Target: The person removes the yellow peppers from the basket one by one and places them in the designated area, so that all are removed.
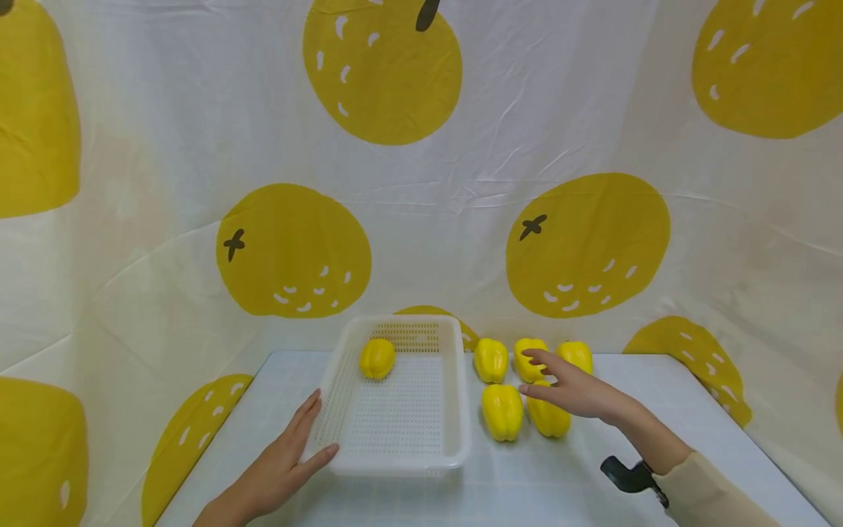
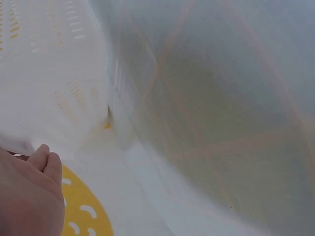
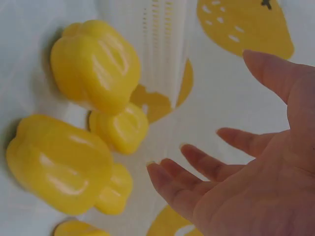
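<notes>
Basket: white perforated plastic basket (image 1: 454, 410) stands on the bench (image 1: 560, 483), left of centre, long side running away from the person.
Basket contents: one yellow pepper (image 1: 377, 358) lies in the far left corner, against the far wall.
Left hand: left hand (image 1: 279, 461) rests against the basket's near left corner, fingers straight along the left wall, thumb laid across the near rim. Grip is apart, flat on the plastic, not curled round it. The left wrist view shows only the heel of the hand and blurred basket wall.
Right hand: right hand (image 1: 573, 391) hovers over the loose peppers, fingers spread and pointing left. Grip is apart and holds nothing; the right wrist view shows the palm bare with the fingers loosely bent.
Loose peppers: five yellow peppers sit on the bench just right of the basket, in two rows. Far row: left pepper (image 1: 491, 359), middle pepper (image 1: 529, 357), right pepper (image 1: 576, 355). Near row: front left pepper (image 1: 503, 411), front right pepper (image 1: 548, 417).
Contact: fingertips lie over the middle pepper and the front right pepper; whether they touch cannot be told.
Backdrop: white cloth (image 1: 494, 146) with large yellow fruit prints hangs behind the bench.
Wrist: a black strap mount (image 1: 628, 476) sits at the right sleeve (image 1: 711, 490).
</notes>
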`<state>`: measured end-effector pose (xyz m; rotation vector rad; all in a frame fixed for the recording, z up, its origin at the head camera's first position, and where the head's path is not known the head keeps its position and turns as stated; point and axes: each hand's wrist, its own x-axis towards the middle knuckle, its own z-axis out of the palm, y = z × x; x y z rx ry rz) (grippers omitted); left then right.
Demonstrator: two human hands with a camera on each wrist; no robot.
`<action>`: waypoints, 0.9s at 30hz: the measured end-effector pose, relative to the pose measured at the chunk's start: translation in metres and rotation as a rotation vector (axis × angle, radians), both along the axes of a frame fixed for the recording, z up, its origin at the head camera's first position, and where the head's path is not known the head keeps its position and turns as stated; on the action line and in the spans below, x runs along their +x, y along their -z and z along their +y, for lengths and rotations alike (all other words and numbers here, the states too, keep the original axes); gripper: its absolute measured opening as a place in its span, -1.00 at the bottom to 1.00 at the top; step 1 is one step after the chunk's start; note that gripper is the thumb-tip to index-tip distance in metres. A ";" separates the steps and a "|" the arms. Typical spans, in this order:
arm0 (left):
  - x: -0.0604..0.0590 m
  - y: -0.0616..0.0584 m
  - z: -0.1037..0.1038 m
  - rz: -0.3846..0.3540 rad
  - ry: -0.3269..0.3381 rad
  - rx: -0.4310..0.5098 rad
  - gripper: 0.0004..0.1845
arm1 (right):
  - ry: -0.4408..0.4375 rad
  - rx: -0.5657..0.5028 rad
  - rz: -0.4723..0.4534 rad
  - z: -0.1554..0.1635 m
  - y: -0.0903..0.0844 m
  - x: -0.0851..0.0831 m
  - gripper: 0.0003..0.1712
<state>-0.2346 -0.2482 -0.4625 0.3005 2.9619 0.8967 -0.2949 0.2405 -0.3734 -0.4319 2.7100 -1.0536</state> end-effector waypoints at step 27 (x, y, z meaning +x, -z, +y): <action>0.003 0.004 -0.004 0.074 0.021 -0.004 0.05 | -0.269 -0.106 0.047 -0.142 -0.021 -0.046 -0.30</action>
